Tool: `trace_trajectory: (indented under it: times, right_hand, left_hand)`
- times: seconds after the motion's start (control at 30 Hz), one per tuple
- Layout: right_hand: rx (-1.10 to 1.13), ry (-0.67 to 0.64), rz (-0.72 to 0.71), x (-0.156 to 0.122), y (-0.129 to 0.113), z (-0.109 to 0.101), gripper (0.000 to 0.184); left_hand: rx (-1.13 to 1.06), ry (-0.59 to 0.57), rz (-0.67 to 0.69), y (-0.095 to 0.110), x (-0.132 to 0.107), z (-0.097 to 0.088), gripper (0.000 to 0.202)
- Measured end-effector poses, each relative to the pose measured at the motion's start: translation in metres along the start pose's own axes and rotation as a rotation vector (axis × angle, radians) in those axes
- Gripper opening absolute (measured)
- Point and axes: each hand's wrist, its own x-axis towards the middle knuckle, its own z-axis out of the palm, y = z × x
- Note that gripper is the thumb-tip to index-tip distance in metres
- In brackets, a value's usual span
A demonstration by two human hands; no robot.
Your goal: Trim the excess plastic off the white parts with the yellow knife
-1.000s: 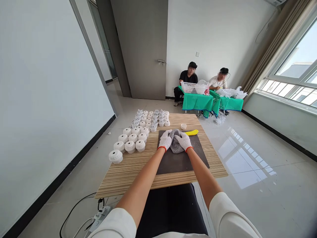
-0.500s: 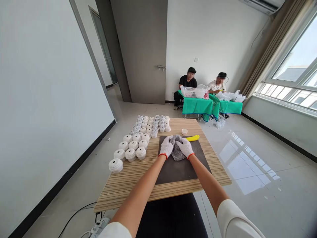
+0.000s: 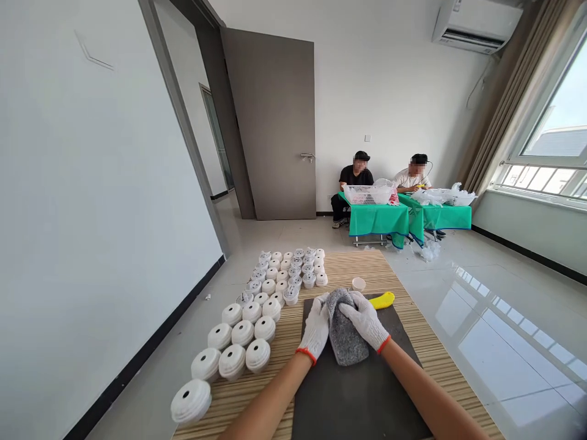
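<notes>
A grey cloth [image 3: 347, 345] is bunched between my two hands above a dark mat [image 3: 348, 400]. My left hand [image 3: 317, 327], in a white knit glove with a red cuff, grips its left side. My right hand [image 3: 365, 321], gloved the same way, presses in from the right with its fingers on the folds. Whether anything is wrapped inside the cloth is hidden. Just beyond my right hand lies a yellow handle [image 3: 383, 300], its left end covered by that hand. Behind it stands a small whitish cup [image 3: 358, 284].
Rows of white round housings [image 3: 242, 333] with dark centre holes fill the table's left side. Parts with metal pieces [image 3: 295, 283] stand farther back. Across the room, two people sit at green-covered tables [image 3: 378, 220] holding a white basket [image 3: 367, 194] and plastic bags [image 3: 431, 197].
The camera view has tilted up and come closer, so the table sits lower in the picture. Both hands still hold the cloth, which now hangs in a longer fold between them.
</notes>
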Motion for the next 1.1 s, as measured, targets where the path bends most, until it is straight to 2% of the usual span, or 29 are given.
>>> trace_trajectory:
  times: [0.1,0.2,0.4,0.57,0.63,0.8,0.87,1.03,1.1]
  right_hand:
    - [0.088,-0.039,-0.045,-0.003,0.006,0.002,0.018]
    - [0.113,-0.053,-0.006,-0.005,0.009,0.002,0.024]
    - [0.128,-0.061,0.051,-0.001,0.005,-0.001,0.029]
    - [0.133,-0.064,0.060,-0.002,0.002,-0.002,0.028]
    - [0.121,-0.079,0.051,-0.003,0.001,-0.002,0.023]
    - [0.093,-0.135,0.020,-0.003,0.000,-0.002,0.014]
    - [0.098,-0.112,0.060,-0.002,0.001,-0.003,0.013]
    - [0.126,-0.014,0.150,0.000,-0.002,-0.005,0.023]
    - [0.141,0.023,0.189,0.001,-0.004,-0.005,0.025]
  left_hand:
    - [0.031,-0.002,-0.034,0.004,-0.008,-0.002,0.040]
    - [0.037,-0.007,-0.027,0.007,-0.013,-0.002,0.035]
    - [0.062,0.036,-0.127,0.009,-0.013,-0.001,0.029]
    - [0.089,0.061,-0.187,0.014,-0.013,-0.001,0.029]
    - [0.078,0.073,-0.187,0.013,-0.012,0.000,0.030]
    - [-0.098,0.114,-0.186,0.006,-0.007,0.003,0.028]
    - [-0.187,0.100,-0.207,0.007,-0.006,0.002,0.026]
    - [-0.334,0.000,-0.247,0.023,-0.009,0.000,0.047]
    - [-0.348,0.000,-0.272,0.028,-0.011,-0.001,0.047]
